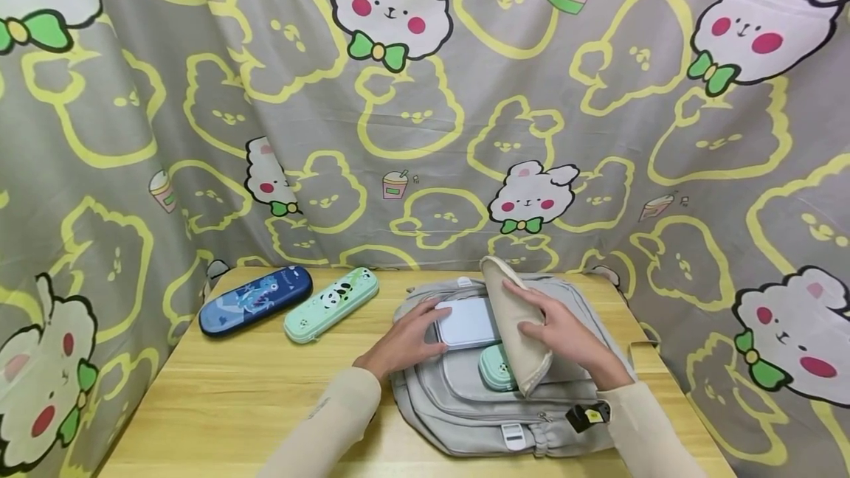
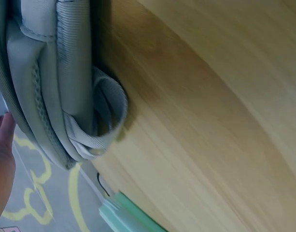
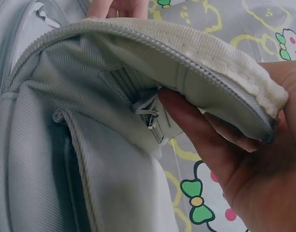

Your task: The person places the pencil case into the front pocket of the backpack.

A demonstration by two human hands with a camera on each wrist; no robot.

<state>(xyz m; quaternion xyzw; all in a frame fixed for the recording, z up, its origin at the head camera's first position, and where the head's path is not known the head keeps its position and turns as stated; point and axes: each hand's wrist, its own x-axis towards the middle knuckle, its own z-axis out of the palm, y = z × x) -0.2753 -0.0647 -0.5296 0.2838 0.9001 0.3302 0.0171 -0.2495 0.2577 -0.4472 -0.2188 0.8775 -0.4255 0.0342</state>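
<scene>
A grey backpack [image 1: 465,423] lies on the table with its front pocket unzipped. My left hand [image 1: 415,338] grips the left end of a pale blue rectangular box [image 1: 468,323] at the pocket opening. The zip-edged pocket flap [image 1: 521,330] is held up by my right hand [image 1: 561,330], thumb on one side and fingers on the other. Below the box a small mint-green case [image 1: 496,367] shows, partly covered by the flap. In the right wrist view, the right hand [image 3: 234,164] pinches the flap, and the pocket's lining [image 3: 114,179] shows.
A dark blue pencil case [image 1: 255,301] and a mint panda pencil case [image 1: 332,305] lie at the table's back left. A black buckle [image 1: 587,416] lies by the right sleeve. A patterned curtain [image 1: 412,131] hangs behind the wooden table [image 1: 219,404].
</scene>
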